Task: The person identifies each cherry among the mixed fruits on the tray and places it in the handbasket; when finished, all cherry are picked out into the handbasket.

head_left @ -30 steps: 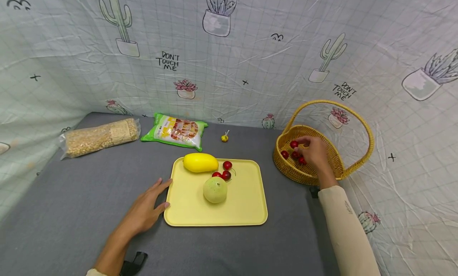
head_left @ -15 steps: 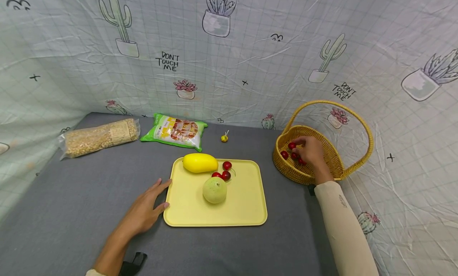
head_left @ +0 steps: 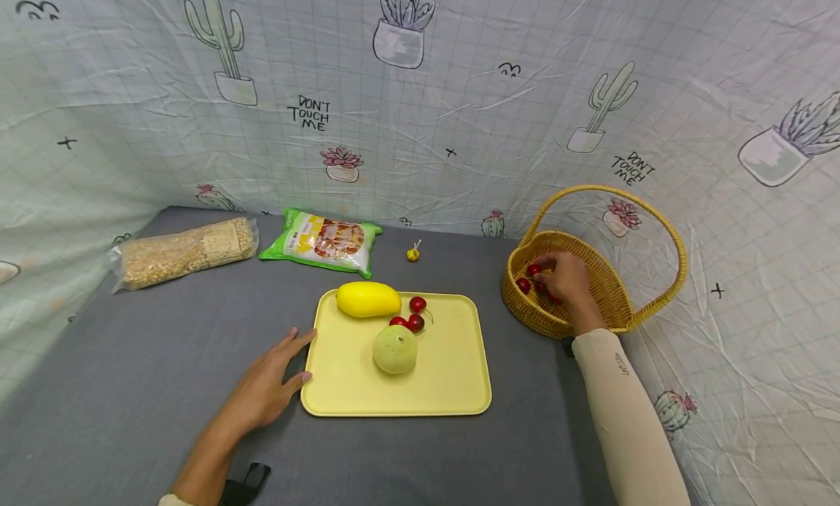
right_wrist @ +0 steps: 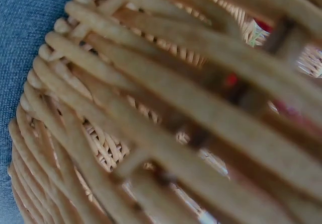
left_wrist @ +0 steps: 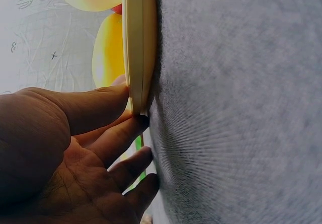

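Observation:
My left hand (head_left: 262, 386) lies at the left edge of a yellow tray (head_left: 453, 375), fingers extended. In the left wrist view, the thumb (left_wrist: 98, 108) touches the tray's rim (left_wrist: 137, 43). On the tray are a yellow mango (head_left: 367, 300), a pale green round fruit (head_left: 394, 349) and three cherries (head_left: 416, 323). My right hand (head_left: 567, 278) reaches inside a wicker basket (head_left: 534, 321) and pinches a cherry (head_left: 534, 270) between thumb and fingers. Another cherry (head_left: 523, 285) sits to its left; more are partly hidden under the hand. Basket weave (right_wrist: 126, 83) blocks the right wrist view.
Behind the tray lie a bag of soybean-like beans (head_left: 187, 253), a green and white food packet (head_left: 324, 240) and a small yellow ball-shaped item (head_left: 413, 254). The basket's tall handle (head_left: 679, 258) arches over its right side. A patterned cloth (head_left: 420, 112) hangs behind the grey table.
My right hand has shifted slightly left and down inside the basket, the pinched cherry moving with it. The left hand and the tray stay where they were.

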`<state>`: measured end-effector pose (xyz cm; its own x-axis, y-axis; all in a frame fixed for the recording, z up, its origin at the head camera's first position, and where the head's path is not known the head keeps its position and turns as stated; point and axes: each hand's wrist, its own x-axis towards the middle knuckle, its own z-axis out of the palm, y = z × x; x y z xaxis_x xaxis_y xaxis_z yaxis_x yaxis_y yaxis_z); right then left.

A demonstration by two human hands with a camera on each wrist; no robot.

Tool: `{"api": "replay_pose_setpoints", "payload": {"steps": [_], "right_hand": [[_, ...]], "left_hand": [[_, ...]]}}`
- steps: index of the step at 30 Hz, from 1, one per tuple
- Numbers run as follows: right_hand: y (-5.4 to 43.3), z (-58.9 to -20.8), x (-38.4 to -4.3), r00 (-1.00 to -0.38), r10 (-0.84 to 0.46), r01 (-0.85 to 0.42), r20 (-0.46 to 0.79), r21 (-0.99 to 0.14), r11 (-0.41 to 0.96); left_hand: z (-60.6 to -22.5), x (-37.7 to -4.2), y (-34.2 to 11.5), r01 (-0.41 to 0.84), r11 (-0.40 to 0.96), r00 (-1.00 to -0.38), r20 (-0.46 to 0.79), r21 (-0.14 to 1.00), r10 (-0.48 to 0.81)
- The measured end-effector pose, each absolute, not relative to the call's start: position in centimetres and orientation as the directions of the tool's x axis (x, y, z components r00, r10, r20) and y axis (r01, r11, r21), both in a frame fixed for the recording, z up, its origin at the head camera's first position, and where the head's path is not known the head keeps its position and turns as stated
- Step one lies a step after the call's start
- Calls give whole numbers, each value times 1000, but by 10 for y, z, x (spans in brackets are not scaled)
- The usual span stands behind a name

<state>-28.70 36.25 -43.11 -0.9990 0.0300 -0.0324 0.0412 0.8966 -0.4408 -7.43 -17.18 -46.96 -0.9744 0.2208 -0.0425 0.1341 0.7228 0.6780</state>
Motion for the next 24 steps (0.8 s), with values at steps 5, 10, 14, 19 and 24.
{"api": "replay_pose_setpoints", "payload": {"steps": [5,10,14,19,24], "right_hand": [[362,-431,-287,-998,33,51,-47,-434,899],[361,-430,-287,-997,41,67,-67,-440,895],[360,-429,-287,-997,38,62,-63,-449,891],[360,-426,-283,-999,35,36,-11,-489,872],[358,-424,-278,-996,38,-11,83,-522,853]], "left_hand": [[-469,-75,-171,124,725,-975,-53,677,216],[-469,-74,-171,127,725,-975,-49,677,217],[-469,-74,-171,126,725,-975,-49,677,216],[-470,-75,-171,121,725,-975,-56,678,216],[-469,-76,-171,118,724,-975,-59,679,214]]}}
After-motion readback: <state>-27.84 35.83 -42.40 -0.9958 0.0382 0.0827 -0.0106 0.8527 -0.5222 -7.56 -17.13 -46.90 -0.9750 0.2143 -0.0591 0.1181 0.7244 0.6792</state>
